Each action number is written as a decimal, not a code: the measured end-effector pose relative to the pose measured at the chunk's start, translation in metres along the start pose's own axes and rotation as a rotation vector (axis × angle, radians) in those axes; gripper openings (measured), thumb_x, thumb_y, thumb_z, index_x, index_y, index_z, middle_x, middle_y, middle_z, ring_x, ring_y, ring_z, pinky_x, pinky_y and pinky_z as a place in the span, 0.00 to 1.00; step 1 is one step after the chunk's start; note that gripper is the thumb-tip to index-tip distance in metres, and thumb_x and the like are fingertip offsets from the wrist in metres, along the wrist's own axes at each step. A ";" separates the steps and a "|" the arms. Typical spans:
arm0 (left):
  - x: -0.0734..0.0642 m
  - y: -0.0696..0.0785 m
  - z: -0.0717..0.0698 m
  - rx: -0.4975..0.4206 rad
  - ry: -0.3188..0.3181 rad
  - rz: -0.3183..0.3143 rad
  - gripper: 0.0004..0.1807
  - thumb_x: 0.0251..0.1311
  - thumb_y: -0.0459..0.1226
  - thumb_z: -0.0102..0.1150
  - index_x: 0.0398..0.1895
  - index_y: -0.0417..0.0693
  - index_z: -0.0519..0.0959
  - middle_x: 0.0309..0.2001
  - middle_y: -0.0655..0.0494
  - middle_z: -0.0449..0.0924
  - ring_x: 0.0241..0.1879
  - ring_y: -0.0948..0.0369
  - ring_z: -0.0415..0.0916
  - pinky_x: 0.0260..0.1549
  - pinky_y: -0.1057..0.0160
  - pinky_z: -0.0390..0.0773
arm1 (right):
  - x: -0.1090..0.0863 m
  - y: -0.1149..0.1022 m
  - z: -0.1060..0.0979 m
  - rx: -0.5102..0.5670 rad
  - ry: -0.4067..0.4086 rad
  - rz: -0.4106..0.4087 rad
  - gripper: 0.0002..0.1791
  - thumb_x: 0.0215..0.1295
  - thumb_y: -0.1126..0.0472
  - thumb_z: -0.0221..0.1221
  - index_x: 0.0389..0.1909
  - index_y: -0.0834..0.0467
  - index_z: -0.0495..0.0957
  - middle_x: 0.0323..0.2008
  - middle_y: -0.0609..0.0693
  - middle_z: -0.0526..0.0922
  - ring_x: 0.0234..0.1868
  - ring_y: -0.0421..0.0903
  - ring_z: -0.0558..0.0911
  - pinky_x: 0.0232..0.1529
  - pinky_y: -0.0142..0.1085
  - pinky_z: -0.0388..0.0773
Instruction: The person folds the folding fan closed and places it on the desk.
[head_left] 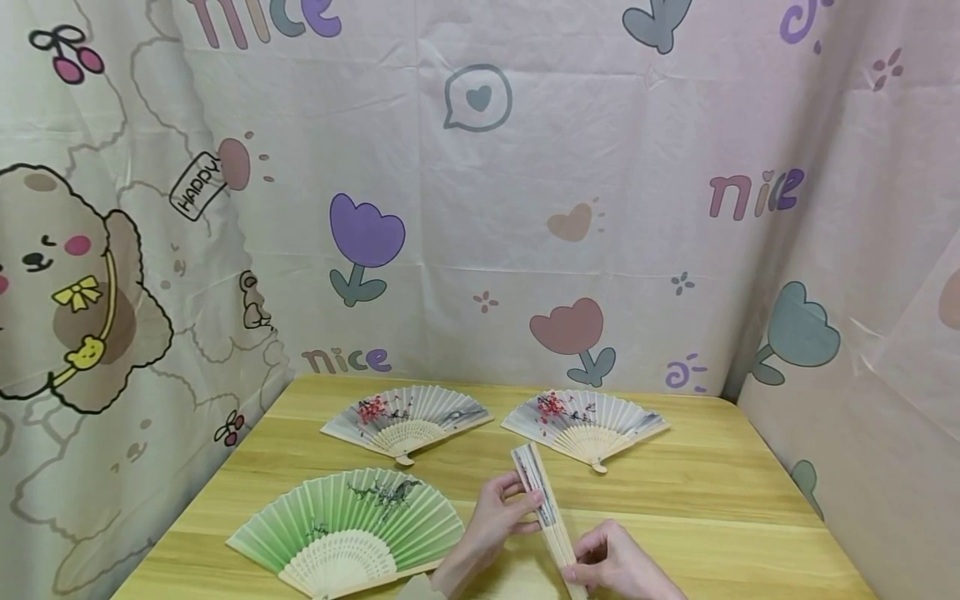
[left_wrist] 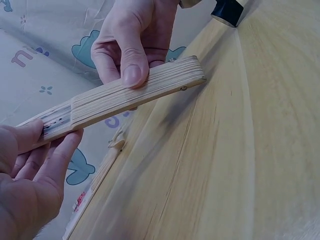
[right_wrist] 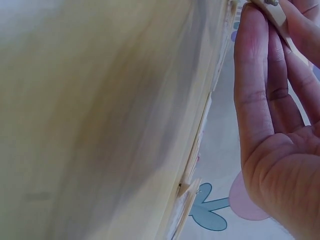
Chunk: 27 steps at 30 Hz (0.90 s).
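A folded hand fan with pale wooden ribs is held tilted above the front of the table. My left hand grips its upper, cloth-covered part between thumb and fingers. Lower down, my right hand pinches the bare ribs near the pivot end. In the left wrist view the fan is fully closed, with a small metal rivet by its end and the right thumb laid across the ribs. Only a corner of the fan shows in the right wrist view, between thumb and fingers.
A spread green fan lies at the front left, beside my left forearm. Two spread grey-white fans with red blossoms, one at back left and one at back right, lie on the wooden table. A patterned curtain hangs behind.
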<state>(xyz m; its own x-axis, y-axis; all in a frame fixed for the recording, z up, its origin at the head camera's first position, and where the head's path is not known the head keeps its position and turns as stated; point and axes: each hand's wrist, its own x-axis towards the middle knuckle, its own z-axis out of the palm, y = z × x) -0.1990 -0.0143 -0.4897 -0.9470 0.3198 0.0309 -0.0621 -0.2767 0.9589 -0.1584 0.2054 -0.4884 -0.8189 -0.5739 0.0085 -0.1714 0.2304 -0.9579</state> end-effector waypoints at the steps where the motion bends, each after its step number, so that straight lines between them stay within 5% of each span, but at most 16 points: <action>1: 0.000 0.000 0.000 -0.002 -0.001 0.001 0.23 0.65 0.31 0.63 0.58 0.25 0.72 0.42 0.52 0.83 0.36 0.62 0.86 0.39 0.59 0.92 | 0.000 0.000 0.000 -0.002 -0.001 0.000 0.12 0.63 0.64 0.66 0.29 0.73 0.84 0.21 0.56 0.85 0.21 0.32 0.78 0.21 0.22 0.78; 8: 0.001 0.000 -0.002 -0.016 -0.003 0.006 0.23 0.63 0.29 0.64 0.57 0.24 0.72 0.38 0.56 0.83 0.33 0.64 0.86 0.38 0.61 0.92 | 0.000 -0.002 0.001 0.006 0.004 0.001 0.11 0.61 0.66 0.67 0.35 0.72 0.82 0.23 0.55 0.84 0.22 0.32 0.79 0.21 0.25 0.81; 16: 0.011 0.002 -0.002 0.012 -0.015 0.029 0.28 0.60 0.28 0.66 0.62 0.28 0.70 0.41 0.52 0.83 0.35 0.62 0.85 0.42 0.60 0.92 | -0.001 -0.004 -0.004 0.064 -0.031 -0.071 0.20 0.60 0.67 0.67 0.45 0.75 0.71 0.24 0.68 0.79 0.25 0.33 0.81 0.24 0.30 0.88; 23: 0.033 0.003 0.002 -0.004 -0.086 0.015 0.28 0.62 0.29 0.63 0.65 0.32 0.69 0.52 0.38 0.83 0.43 0.58 0.86 0.49 0.56 0.91 | -0.004 -0.004 -0.022 0.198 -0.121 -0.064 0.22 0.67 0.69 0.62 0.51 0.81 0.64 0.29 0.41 0.79 0.32 0.36 0.84 0.34 0.36 0.92; 27: 0.045 0.004 0.008 -0.002 -0.126 0.005 0.25 0.64 0.29 0.62 0.64 0.31 0.71 0.54 0.34 0.82 0.44 0.57 0.86 0.51 0.54 0.90 | -0.007 -0.003 -0.036 0.235 -0.172 -0.040 0.23 0.67 0.71 0.60 0.51 0.82 0.61 0.30 0.42 0.80 0.33 0.38 0.85 0.36 0.36 0.92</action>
<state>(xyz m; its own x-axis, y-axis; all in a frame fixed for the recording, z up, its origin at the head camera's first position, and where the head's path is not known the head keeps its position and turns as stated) -0.2398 0.0062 -0.4819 -0.9001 0.4299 0.0710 -0.0584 -0.2805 0.9581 -0.1717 0.2376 -0.4749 -0.7056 -0.7083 0.0184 -0.0543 0.0282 -0.9981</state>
